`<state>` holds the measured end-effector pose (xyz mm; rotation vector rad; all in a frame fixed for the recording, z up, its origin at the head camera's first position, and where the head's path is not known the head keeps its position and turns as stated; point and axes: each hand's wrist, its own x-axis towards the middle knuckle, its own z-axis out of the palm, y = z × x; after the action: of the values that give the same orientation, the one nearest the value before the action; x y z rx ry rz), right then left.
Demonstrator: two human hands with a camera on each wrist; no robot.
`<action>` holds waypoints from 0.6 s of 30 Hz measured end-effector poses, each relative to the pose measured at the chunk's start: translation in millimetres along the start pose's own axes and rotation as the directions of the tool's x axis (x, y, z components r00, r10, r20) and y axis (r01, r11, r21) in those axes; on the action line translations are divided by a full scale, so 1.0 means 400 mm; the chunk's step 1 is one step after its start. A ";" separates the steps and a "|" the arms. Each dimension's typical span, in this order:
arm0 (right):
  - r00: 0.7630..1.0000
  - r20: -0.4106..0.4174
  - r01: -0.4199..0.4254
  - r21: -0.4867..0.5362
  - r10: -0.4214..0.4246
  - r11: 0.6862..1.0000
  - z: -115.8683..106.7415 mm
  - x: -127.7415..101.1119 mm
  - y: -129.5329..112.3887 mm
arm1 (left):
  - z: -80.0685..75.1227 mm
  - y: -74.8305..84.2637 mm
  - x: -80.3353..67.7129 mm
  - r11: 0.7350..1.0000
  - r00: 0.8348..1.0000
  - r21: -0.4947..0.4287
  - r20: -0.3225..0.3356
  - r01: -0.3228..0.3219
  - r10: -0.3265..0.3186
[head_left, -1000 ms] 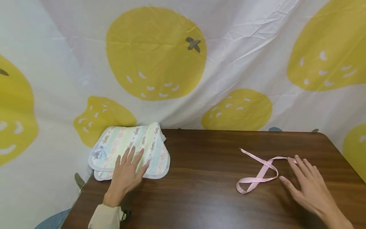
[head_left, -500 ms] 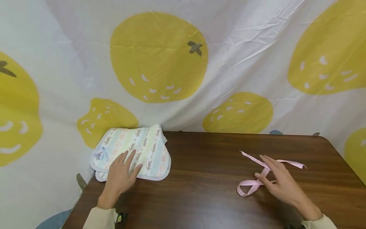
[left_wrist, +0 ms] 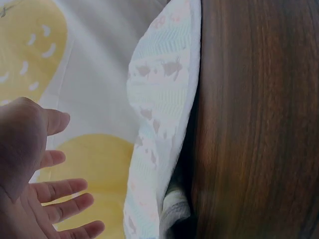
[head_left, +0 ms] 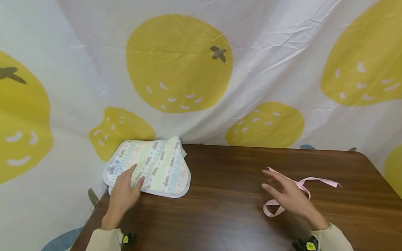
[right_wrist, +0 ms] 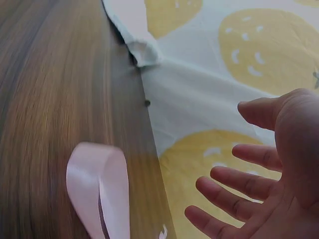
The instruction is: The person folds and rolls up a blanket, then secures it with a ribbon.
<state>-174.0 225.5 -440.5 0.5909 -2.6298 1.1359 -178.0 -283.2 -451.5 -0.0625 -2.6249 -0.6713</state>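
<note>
A folded patterned cloth with a pale blue border lies at the far left corner of the dark wooden table. My left hand is open over the cloth's near left corner, fingers loosely spread. In the left wrist view the cloth sits just right of those fingers. A thin pink ribbon lies looped on the table's right side. My right hand hovers open above it, fingers spread, and hides part of it. The ribbon's loop shows in the right wrist view, beside the spread fingers.
A white sheet printed with big yellow fruit hangs behind the table and down its left side. The table's far edge meets the sheet; its right corner is rounded. Bare wood lies between cloth and ribbon.
My right hand has moved left across the ribbon and lifted off the table. My left hand has drawn back toward the cloth's near left corner.
</note>
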 end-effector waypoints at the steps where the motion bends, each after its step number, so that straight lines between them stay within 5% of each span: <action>1: 1.000 0.015 -0.010 0.037 0.009 0.999 0.006 0.006 -0.002 | -0.002 -0.002 0.000 1.000 1.000 -0.007 -0.011 0.005 -0.005; 10: 0.985 0.154 -0.107 0.213 0.075 0.971 0.082 0.063 -0.017 | -0.012 -0.030 -0.002 0.985 0.989 -0.088 -0.013 0.148 -0.150; 18: 0.954 0.285 -0.211 0.416 0.094 0.885 0.152 0.117 -0.036 | -0.025 -0.056 -0.013 0.911 0.925 -0.210 -0.062 0.354 -0.374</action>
<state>-211.8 159.0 -456.2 0.6553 -2.6719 1.8535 -172.5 -307.2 -455.7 0.4052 -2.4842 -1.0291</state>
